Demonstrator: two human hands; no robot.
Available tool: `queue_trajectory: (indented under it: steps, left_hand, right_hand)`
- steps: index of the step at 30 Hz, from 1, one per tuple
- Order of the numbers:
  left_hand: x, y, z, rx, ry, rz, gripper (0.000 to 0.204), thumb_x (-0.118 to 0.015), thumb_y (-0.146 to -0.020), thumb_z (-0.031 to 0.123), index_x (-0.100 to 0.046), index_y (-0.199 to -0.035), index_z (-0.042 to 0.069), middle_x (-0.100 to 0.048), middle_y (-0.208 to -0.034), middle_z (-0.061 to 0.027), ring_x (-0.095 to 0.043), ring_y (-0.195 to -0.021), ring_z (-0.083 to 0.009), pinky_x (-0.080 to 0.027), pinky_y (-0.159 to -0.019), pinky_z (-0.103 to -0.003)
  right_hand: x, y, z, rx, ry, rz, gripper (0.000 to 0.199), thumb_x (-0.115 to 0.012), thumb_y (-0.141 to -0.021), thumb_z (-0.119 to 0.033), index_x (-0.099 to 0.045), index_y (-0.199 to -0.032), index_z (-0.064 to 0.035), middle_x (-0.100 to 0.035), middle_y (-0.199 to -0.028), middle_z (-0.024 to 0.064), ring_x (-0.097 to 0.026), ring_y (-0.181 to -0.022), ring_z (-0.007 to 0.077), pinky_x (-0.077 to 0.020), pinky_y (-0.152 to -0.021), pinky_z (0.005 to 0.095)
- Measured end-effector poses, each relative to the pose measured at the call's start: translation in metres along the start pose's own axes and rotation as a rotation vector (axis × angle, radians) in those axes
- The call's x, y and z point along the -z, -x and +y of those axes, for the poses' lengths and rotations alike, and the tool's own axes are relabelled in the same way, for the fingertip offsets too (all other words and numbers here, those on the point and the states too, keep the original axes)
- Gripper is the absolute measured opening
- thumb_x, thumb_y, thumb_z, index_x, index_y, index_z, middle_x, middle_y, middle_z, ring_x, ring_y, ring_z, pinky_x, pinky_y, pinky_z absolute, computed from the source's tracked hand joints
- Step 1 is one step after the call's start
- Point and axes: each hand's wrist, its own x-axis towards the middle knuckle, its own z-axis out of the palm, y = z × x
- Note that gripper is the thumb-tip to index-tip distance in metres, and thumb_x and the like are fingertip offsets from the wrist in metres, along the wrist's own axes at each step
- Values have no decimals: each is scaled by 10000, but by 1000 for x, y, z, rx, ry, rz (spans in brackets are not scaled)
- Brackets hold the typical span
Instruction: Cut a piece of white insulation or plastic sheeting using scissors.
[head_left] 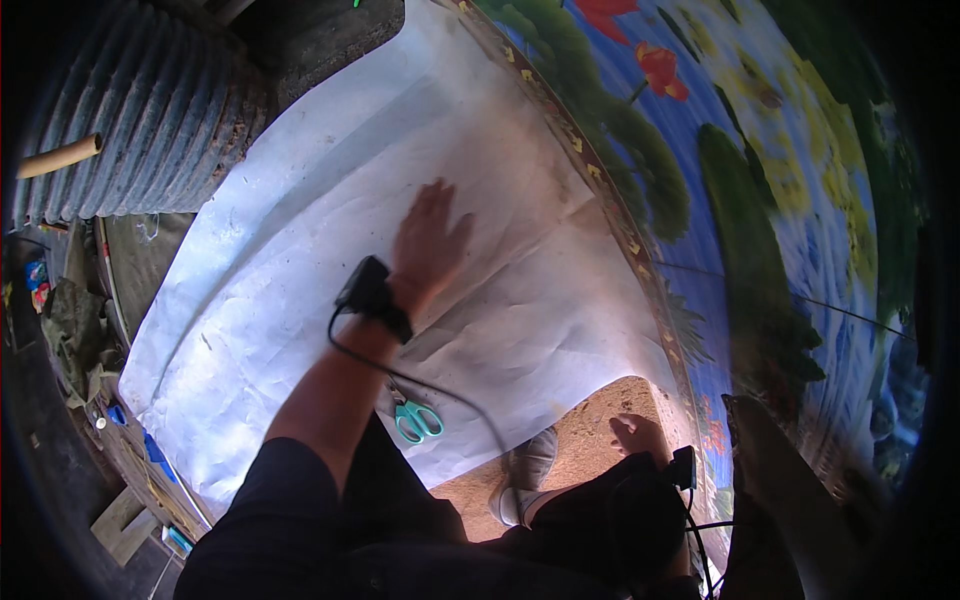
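Observation:
My left hand (432, 240) is over the middle of a large white sheet (270, 330), palm down with its fingers stretched out. Nothing is in it, and I cannot tell whether it presses on the sheet or hovers just above. A pair of scissors (418, 422) with teal handles lies near the sheet's lower edge, its blades partly hidden. My right hand (640, 437) is lower right, beside a bare patch of brown board (590, 420) at the sheet's edge. Its fingers are partly spread, with nothing seen in them. The sheet is creased and smudged brown toward the right.
Along the right runs a panel (650, 180) painted with flowers and water, edged by a patterned border. Corrugated metal (150, 110) and a wooden pole end (60, 157) are upper left. Clutter and wood pieces (125, 525) lie lower left. My shoe (535, 460) is on the board.

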Motion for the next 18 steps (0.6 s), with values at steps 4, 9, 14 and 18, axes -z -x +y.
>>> queue_trajectory:
  steps: [4,9,14,18]
  left_hand:
    - [32,27,-78,-48,-317,108,536,-550,-938,352,-475,-1383,61,-330,-1527,-151,-268,-1426,-356,-229,-1136,-542]
    - [54,47,-127,107,-479,-26,621,-510,-959,377,-332,-1471,75,-219,-1574,-138,-179,-1460,-342,-155,-1162,-548]
    - [45,53,-158,86,-474,-25,670,-493,-962,399,-274,-1493,53,-207,-1576,-138,-146,-1469,-337,-113,-1173,-544]
    - [41,52,-156,106,-499,-25,684,-506,-946,406,-284,-1493,61,-206,-1580,-124,-143,-1472,-327,-93,-1179,-534]
  right_hand:
    - [-2,24,-77,543,80,9,455,-688,-867,-312,-605,-1233,-56,-705,-967,168,-695,-847,255,-545,-770,343]
    - [3,41,-185,931,246,239,569,-732,-822,-230,-527,-1321,-46,-590,-1259,181,-571,-1173,335,-468,-986,399]
    - [2,24,-275,1187,601,382,725,-705,-823,-334,-411,-1407,-20,-357,-1502,164,-271,-1426,349,-239,-1161,479]
    - [-13,0,-344,1231,777,457,759,-684,-842,-343,-354,-1443,-17,-296,-1537,149,-234,-1445,330,-210,-1168,485]
